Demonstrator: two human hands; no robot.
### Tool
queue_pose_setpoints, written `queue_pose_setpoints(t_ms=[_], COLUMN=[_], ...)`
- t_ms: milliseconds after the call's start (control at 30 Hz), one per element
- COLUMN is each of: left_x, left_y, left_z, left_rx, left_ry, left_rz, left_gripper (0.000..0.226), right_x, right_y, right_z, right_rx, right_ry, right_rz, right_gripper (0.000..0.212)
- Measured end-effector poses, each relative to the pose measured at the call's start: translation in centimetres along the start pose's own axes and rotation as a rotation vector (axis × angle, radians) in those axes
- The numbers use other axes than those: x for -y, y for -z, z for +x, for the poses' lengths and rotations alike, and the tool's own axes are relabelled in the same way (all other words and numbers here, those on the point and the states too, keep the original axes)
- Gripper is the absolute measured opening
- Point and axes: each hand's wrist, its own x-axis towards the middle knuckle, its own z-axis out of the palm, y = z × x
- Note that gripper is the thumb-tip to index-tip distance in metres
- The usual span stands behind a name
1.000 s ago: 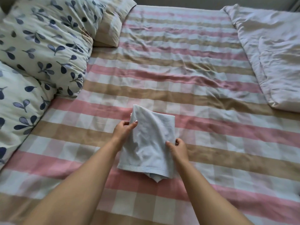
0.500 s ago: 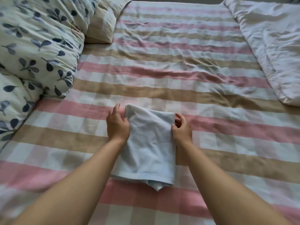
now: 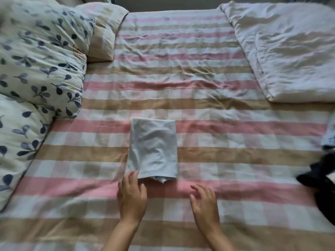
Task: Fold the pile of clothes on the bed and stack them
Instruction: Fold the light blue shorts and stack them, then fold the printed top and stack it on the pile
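Folded light-blue garment [image 3: 153, 149] is lying flat on the bed sheet [image 3: 235, 160], roughly mid-bed and slightly left of centre, long axis running near-to-far. It's sitting as a neat rectangle, hemmed edge facing near, with a small bit of an inner layer poking out under that hem. Left hand [image 3: 131, 194] is lying palm-down just near of the garment's near-left corner, fingers straight and together, holding nothing; its fingertips [image 3: 135, 173] are touching that corner, or just overlapping it. Right hand [image 3: 204, 201] is sitting over the sheet near and a little right of the garment, apart from it, fingers loosely spread and relaxed, gripping nothing; it's motion-blurred, so I can't tell whether it's resting on the sheet or hovering. Sheet is showing pink, tan and white checked stripes, with wrinkles toward the far side. Leaf-print bedding [image 3: 41, 57], white with dark blue leaves, is bulging along the left edge, well apart from the garment. A striped pillow [image 3: 104, 33] is lying at the far left, tucked against that bedding. A pale folded quilt [image 3: 282, 48] is taking up the far-right corner. Dark clothes [image 3: 319, 178] are lying bunched at the right edge, blurred, with a pale blue scrap [image 3: 329, 138] just beyond them on the far side.
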Motion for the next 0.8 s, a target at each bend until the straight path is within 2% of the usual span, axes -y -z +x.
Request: queue_pose_setpoints(t_ms=[67, 133, 233, 333, 600, 733, 800], left_x=[-3.0, -5.9, -10.4, -15.1, -31.3, -40.3, -43.7], left_y=[0.8, 1.1, 0.0, -1.8, -10.6, -16.3, -19.0], left_z=[-2.6, -4.9, -8.3, -11.8, -22.0, -26.5, -27.9], left_rx=[0.108, 0.246, 0.406, 0.504, 0.574, 0.606, 0.599], left_ry=[-0.132, -0.231, -0.369, -0.414, -0.564, -0.586, -0.544], left_rz=[-0.044, -0.009, 0.111, 0.16, 0.041, -0.043, -0.174], left_gripper=[0.028, 0.023, 0.026, 0.029, 0.028, 0.022, 0.02], right_x=[-0.4, -1.2, -3.5, -6.2, -17.4, -24.5, -27.1], right_y=[3.4, 6.7, 12.1, 17.4, 33.8, 41.5, 43.8], right_z=[-1.7, -3.0, -4.6, -6.2, -8.5, -8.5, -8.0], right_rx=[0.004, 0.073, 0.134, 0.113, -0.084, -0.194, -0.299], right_ry=[-0.032, -0.073, -0.153, -0.206, -0.181, -0.176, -0.178], right_rz=[-0.016, -0.082, -0.212, -0.257, -0.276, -0.283, -0.309], right_gripper=[0.021, 0.022, 0.027, 0.028, 0.025, 0.026, 0.03])
